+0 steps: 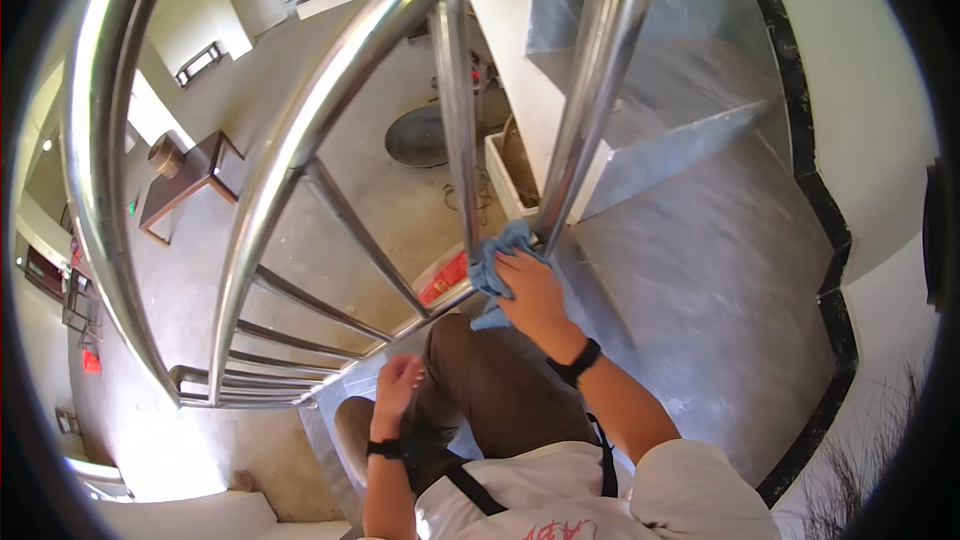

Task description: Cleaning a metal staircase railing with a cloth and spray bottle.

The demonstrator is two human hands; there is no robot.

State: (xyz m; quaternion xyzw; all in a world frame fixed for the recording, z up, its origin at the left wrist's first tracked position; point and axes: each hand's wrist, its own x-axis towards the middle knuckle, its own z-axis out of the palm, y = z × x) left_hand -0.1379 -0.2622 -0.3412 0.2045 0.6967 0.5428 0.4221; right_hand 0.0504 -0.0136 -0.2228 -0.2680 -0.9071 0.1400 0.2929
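My right hand (533, 292) presses a blue cloth (490, 268) against the bottom rail of a shiny metal stair railing (268, 190). The cloth bunches around the foot of a vertical baluster (456, 120), beside a thicker post (600, 70). Part of the cloth is hidden under my fingers. Lower and to the left, my left hand (397, 385) hovers by my knee with its fingers curled in. Nothing shows in that hand, and it is apart from the railing. Both wrists wear black bands.
Grey stone steps (690, 140) rise on the right along a white wall with a black skirting. Beyond the railing, the floor lies lower, with a brown table (190, 180), a round dark pan (416, 137), a white trough (512, 175) and a red item (445, 278).
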